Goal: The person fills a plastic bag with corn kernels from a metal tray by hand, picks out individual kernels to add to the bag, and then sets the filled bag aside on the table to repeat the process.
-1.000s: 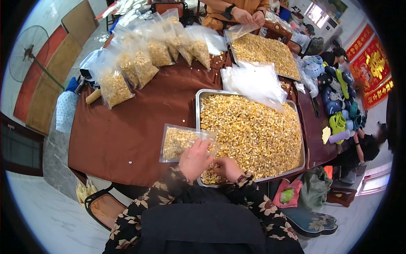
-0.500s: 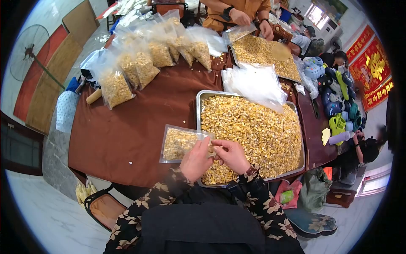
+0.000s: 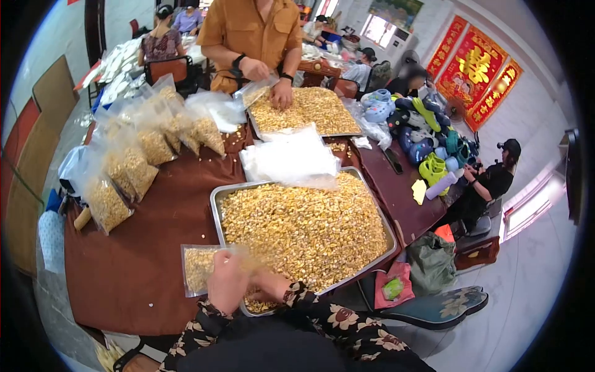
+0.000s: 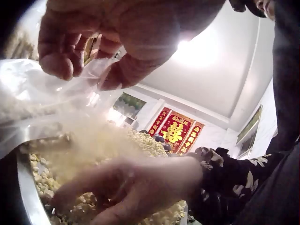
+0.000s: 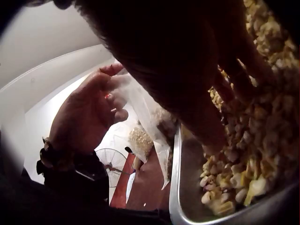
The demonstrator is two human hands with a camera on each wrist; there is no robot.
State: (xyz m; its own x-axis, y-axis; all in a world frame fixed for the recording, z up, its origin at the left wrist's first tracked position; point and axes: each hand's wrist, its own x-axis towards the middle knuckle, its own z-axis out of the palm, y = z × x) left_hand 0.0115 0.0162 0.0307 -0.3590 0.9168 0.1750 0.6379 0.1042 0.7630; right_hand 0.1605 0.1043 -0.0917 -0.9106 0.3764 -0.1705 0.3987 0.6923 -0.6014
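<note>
A clear plastic bag (image 3: 197, 270) partly filled with corn kernels lies on the brown cloth, overlapping the near left corner of a metal tray (image 3: 215, 212). My left hand (image 3: 225, 280) pinches the bag's mouth between thumb and fingers, which shows closely in the left wrist view (image 4: 101, 77). Low in the tray's near left part, my right hand (image 3: 271, 285) has its fingers spread down among loose corn kernels (image 3: 304, 229), as the right wrist view shows. A blurred yellowish patch (image 4: 96, 145) hangs between the two hands.
Stacked empty bags (image 3: 290, 158) overlap the tray's far rim. Several filled bags (image 3: 106, 201) stand at the left. Across the table, a person in orange (image 3: 253, 31) works at a second tray (image 3: 353, 131). Clogs (image 3: 432, 167) are heaped at the right.
The head view has tilted up and turned right. My right hand has left the bag's mouth and gone down into the kernels; the left stays on the bag. The person opposite reaches into their kernels.
</note>
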